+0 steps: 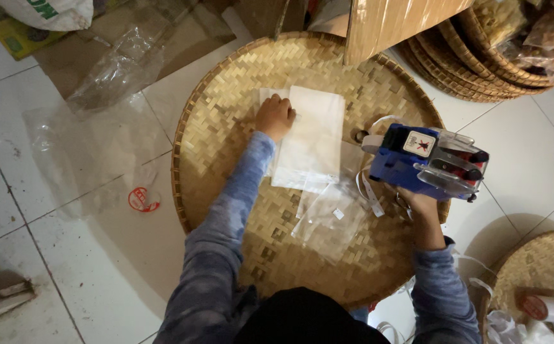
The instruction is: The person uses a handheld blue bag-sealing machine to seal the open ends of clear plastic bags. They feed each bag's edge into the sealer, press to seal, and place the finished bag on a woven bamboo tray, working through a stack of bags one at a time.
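At frame center the left hand [275, 116] presses flat, grip unclenched, on a stack of white bags [312, 137] lying on a round woven tray [226, 95]. Right of center the right hand [420, 202] has its grip wrapped around a blue label gun [426, 162]. Clear plastic bags [331, 216] lie below the stack; more woven trays [474, 70] sit stacked at upper right.

Blue label gun [424, 162] raised; white bags [312, 137] flat

Around you sit a stack of woven trays [474, 64] (upper right), a cardboard box [391, 22], crumpled clear plastic sheeting [114, 70] on the white tiled floor [532, 159], and a red-and-white tape roll [143, 199].
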### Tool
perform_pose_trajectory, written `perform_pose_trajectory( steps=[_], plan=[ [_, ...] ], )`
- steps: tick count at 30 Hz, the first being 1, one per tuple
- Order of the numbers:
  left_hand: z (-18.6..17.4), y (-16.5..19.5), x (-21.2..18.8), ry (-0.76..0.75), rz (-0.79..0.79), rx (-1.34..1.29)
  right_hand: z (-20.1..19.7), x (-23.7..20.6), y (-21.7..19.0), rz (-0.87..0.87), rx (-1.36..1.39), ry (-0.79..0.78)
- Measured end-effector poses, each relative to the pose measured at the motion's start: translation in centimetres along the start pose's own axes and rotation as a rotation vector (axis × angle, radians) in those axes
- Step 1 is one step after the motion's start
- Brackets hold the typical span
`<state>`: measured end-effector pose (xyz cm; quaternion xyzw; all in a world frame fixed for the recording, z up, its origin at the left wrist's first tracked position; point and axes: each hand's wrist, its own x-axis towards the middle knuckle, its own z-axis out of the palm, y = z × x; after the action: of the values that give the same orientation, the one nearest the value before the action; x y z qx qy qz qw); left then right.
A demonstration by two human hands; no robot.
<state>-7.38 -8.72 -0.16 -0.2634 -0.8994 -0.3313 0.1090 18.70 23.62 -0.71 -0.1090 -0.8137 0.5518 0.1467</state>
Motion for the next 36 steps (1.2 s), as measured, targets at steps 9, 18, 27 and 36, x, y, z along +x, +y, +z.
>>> perform_pose_trajectory(
  steps=[9, 18, 27, 36],
  plan=[
    [-0.1, 0.2, -0.2, -0.131, -0.135, 0.021, -0.2, -0.4, 1.3, 0.050, -0.011, 0.042],
    [0.2, 0.3, -0.2, -0.041, -0.237, -0.116, 0.2, -0.6, 0.2, 0.018, 0.031, 0.027],
    [-0.3, 0.2, 0.2, 0.040, -0.268, -0.218, 0.1, -0.4, 0.4, 0.010, -0.072, -0.015],
    [-1.1, 0.1, 0.7, -0.023, -0.316, -0.325, 0.0, 0.0, -0.3, 0.040, -0.234, -0.018]
  ],
)
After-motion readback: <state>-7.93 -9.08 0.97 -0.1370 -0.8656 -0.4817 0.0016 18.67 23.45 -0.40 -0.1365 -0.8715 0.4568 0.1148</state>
